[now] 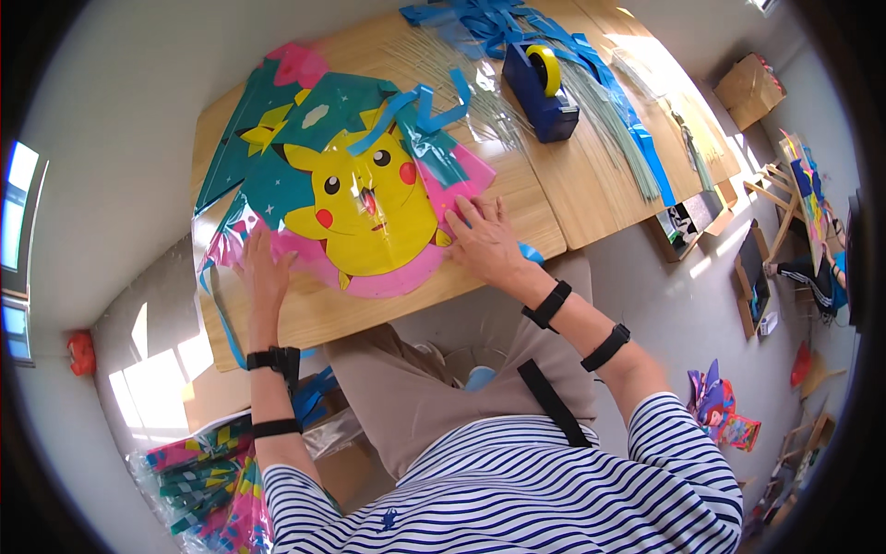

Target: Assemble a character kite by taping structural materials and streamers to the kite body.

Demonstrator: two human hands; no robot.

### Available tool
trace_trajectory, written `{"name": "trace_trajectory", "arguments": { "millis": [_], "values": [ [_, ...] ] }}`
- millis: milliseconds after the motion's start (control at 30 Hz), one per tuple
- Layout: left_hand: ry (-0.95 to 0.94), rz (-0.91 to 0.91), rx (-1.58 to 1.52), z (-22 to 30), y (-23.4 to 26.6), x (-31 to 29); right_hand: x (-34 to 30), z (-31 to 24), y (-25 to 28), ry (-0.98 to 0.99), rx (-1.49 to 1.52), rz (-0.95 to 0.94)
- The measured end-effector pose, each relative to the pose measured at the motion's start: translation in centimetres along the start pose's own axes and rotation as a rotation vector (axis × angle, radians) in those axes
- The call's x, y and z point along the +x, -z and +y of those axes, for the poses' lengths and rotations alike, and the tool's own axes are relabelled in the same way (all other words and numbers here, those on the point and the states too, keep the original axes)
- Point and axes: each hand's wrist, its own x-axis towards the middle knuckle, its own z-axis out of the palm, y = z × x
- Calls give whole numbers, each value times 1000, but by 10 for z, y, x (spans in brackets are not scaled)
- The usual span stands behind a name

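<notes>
Spread over the wooden table [443,286] lies a thin, glossy kite sheet [378,222], green and pink, printed with a big yellow cartoon animal. My left hand [265,270] rests with fingers stretched out on its near left edge, beside a crumpled pink and clear part. On the pink right edge, my right hand [486,244] lies flat with its fingers apart. A curled blue ribbon [434,115] crosses the sheet's upper right. Another blue ribbon [224,319] hangs over the table edge by my left wrist. Neither hand grips anything visibly.
A dark blue tape dispenser [544,115] with a yellow roll stands past my right hand. Thin pale rods [604,129] and tangled blue ribbons [480,20] lie at the far side. Folded colourful sheets [208,475] are piled at lower left. Another person [817,277] is at far right.
</notes>
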Motion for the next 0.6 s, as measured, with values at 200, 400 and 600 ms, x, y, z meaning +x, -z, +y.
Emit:
{"name": "trace_trajectory", "arguments": {
  "millis": [200,400,600],
  "values": [
    [-151,-89,-149,77,-15,-52,4,3,-1,-26,20,76],
    [-109,-7,-315,82,6,-73,-10,54,45,-111,319,237],
    [-49,13,-586,87,18,-149,-112,261,96,-1094,183,575]
  ]
}}
